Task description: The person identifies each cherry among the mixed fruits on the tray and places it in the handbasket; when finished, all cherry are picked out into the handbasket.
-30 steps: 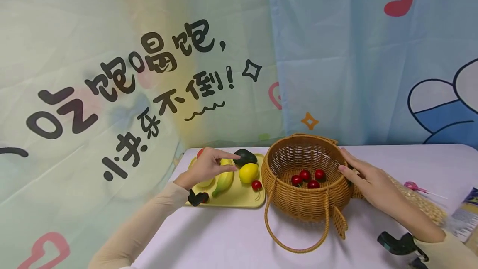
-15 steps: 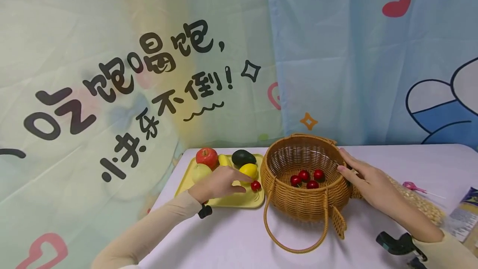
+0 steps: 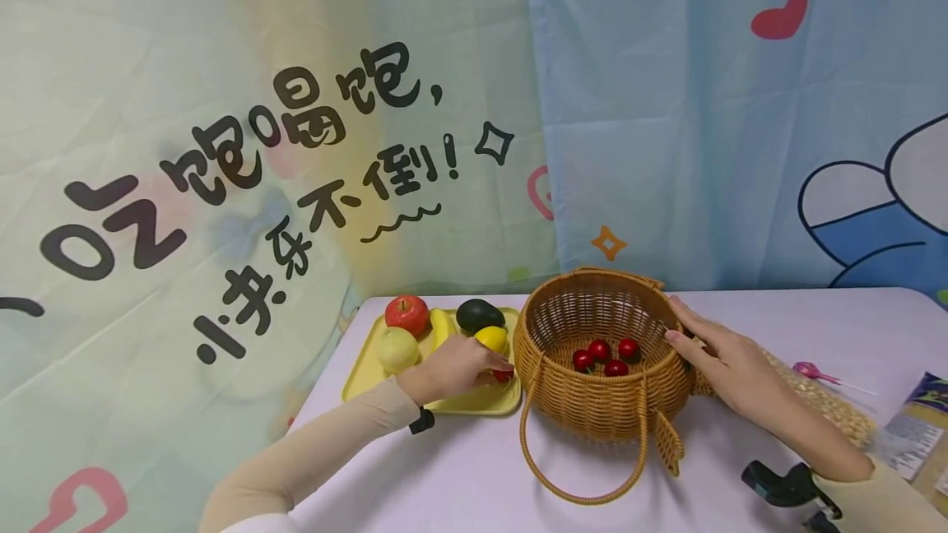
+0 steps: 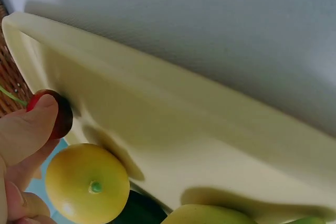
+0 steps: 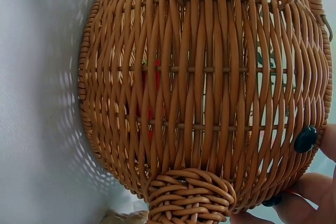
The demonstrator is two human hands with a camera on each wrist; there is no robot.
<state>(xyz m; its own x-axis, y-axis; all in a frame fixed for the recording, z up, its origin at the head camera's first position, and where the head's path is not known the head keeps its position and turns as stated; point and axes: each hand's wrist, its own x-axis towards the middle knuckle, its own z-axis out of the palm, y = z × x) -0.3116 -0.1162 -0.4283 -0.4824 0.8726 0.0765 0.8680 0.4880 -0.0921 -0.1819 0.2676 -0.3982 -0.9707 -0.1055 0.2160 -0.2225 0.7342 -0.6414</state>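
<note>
My left hand (image 3: 457, 367) is over the right side of a yellow tray (image 3: 357, 377), pinching a red cherry (image 4: 64, 118) between thumb and fingers. The cherry's green stem points away towards the basket. Close by on the tray lies a lemon (image 4: 86, 184). To the right of the tray stands a brown wicker basket (image 3: 603, 405) with several red cherries (image 3: 616, 368) inside. Its handle hangs down in front. My right hand (image 3: 741, 360) rests against the basket's right side with extended fingers; in the right wrist view, fingertips touch the weave near a dark, shiny eye-like button (image 5: 305, 139).
Also on the tray are an apple (image 3: 406, 315), a pale round fruit (image 3: 397, 349), a banana (image 3: 442, 326) and an avocado (image 3: 480, 316). Right of the basket lie a bag of pale kernels (image 3: 822, 401), a pink lollipop-like item (image 3: 809, 369) and a plastic packet (image 3: 918, 426).
My left hand has moved from above the banana rightwards and down to the cherry at the tray's right side, and now pinches it. The right hand stays at the basket.
</note>
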